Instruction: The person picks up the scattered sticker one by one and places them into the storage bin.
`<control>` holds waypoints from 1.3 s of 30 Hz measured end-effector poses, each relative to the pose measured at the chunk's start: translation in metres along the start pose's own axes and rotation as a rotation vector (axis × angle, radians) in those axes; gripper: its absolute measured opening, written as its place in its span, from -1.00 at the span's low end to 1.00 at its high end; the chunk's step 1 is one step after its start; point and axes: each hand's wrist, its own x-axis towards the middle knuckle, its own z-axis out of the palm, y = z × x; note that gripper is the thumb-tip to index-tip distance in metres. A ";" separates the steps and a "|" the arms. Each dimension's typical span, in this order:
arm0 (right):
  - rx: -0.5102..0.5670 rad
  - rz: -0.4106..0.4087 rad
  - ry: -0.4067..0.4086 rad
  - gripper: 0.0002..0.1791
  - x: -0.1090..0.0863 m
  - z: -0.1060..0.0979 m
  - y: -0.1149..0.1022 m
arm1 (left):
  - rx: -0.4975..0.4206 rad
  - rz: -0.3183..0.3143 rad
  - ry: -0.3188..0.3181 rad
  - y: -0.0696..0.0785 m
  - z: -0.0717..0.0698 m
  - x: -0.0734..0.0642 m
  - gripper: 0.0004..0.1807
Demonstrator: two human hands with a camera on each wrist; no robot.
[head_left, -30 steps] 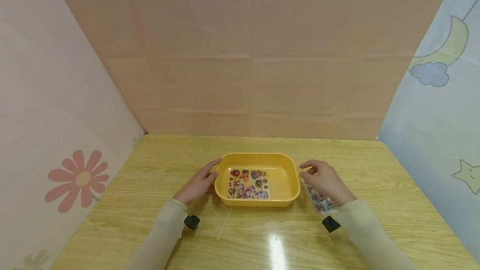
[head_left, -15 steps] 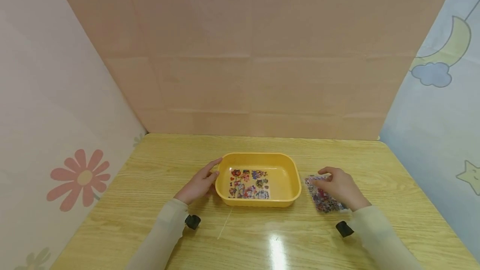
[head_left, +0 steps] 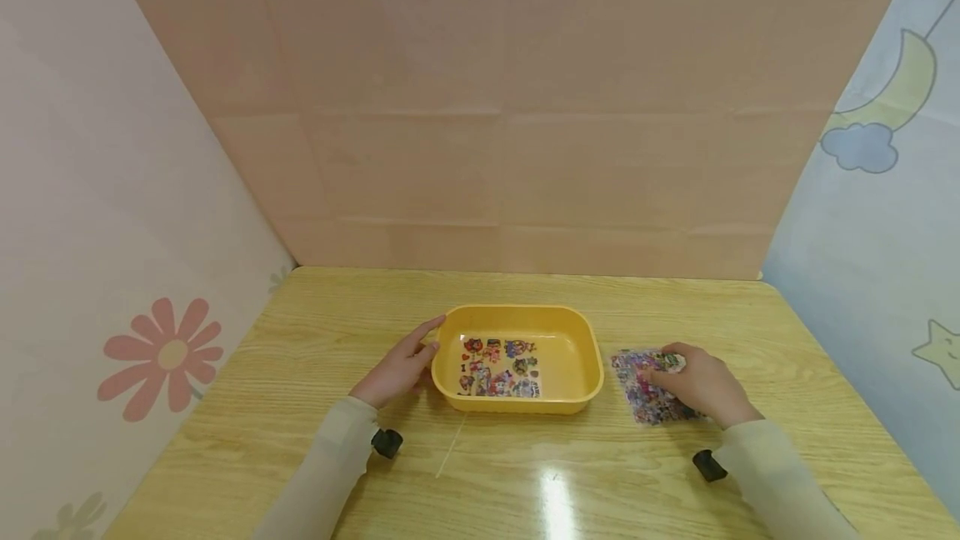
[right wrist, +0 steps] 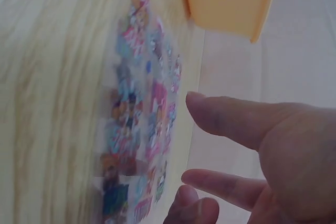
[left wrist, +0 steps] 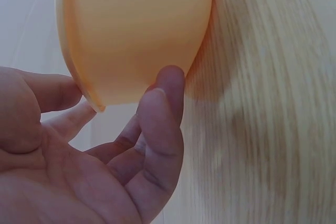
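Note:
A yellow plastic basin (head_left: 570,365) sits mid-table, with a clear sticker sheet (head_left: 491,369) of cartoon figures lying inside. My left hand (head_left: 397,369) is at the basin's left end, thumb at the rim and bent fingers against the outer wall (left wrist: 131,40). Right of the basin, clear sheets of colourful cartoon stickers (head_left: 645,394) lie on the table. My right hand (head_left: 697,386) is over their right side and hides part of them. In the right wrist view its thumb and fingers (right wrist: 226,187) are spread apart beside the stickers (right wrist: 131,124), holding nothing.
A thin pale strip (head_left: 452,444) lies on the wooden table (head_left: 360,298) in front of the basin. Brown paper (head_left: 495,148) stands behind, with printed panels on the left (head_left: 112,215) and right (head_left: 877,215).
My right hand has moved from beside the basin's right rim rightward over the sticker sheets, uncovering more of their left side. The left hand and basin stay put.

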 end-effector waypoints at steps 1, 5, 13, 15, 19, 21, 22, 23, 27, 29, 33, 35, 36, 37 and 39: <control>-0.004 0.005 -0.004 -0.02 0.000 0.000 0.001 | -0.001 -0.001 0.001 0.000 0.000 0.000 -0.44; -0.034 0.004 -0.009 -0.03 0.000 0.001 0.007 | 0.002 -0.018 0.011 -0.001 0.000 0.001 -0.44; -0.073 -0.003 -0.035 -0.04 0.000 0.005 0.013 | 0.001 -0.031 0.022 -0.001 0.003 0.000 -0.43; -0.081 -0.001 -0.044 -0.03 0.000 0.005 0.013 | 0.004 -0.033 0.023 0.000 0.002 0.000 -0.43; -0.102 -0.007 -0.057 -0.02 0.001 0.005 0.014 | 0.008 -0.036 0.023 0.001 0.002 0.000 -0.44; -0.115 -0.010 -0.062 -0.01 0.002 0.006 0.014 | 0.008 -0.035 0.022 0.001 0.001 0.000 -0.44; -0.120 -0.010 -0.063 -0.01 0.002 0.006 0.014 | 0.007 -0.035 0.021 0.001 0.001 0.000 -0.44; -0.125 -0.009 -0.064 -0.01 0.002 0.006 0.014 | 0.008 -0.032 0.021 0.001 0.001 0.000 -0.44; -0.142 -0.008 -0.066 0.00 0.001 0.006 0.014 | 0.008 -0.029 0.020 0.001 0.002 0.000 -0.44; -0.143 -0.005 -0.064 -0.01 0.001 0.006 0.013 | 0.007 -0.028 0.020 0.001 0.002 0.000 -0.44; -0.144 -0.001 -0.058 -0.02 0.001 0.005 0.012 | 0.003 -0.028 0.021 0.002 0.001 -0.001 -0.44; -0.145 0.001 -0.057 -0.02 0.000 0.005 0.012 | 0.004 -0.025 0.021 0.001 0.001 0.000 -0.44; -0.145 0.003 -0.057 -0.02 0.000 0.005 0.011 | 0.003 -0.024 0.021 0.001 0.001 0.000 -0.44; -0.145 0.005 -0.059 -0.01 0.000 0.005 0.011 | 0.003 -0.024 0.021 0.000 0.001 0.000 -0.44; -0.146 0.009 -0.061 -0.02 0.000 0.005 0.011 | 0.000 -0.022 0.020 0.000 0.001 0.000 -0.44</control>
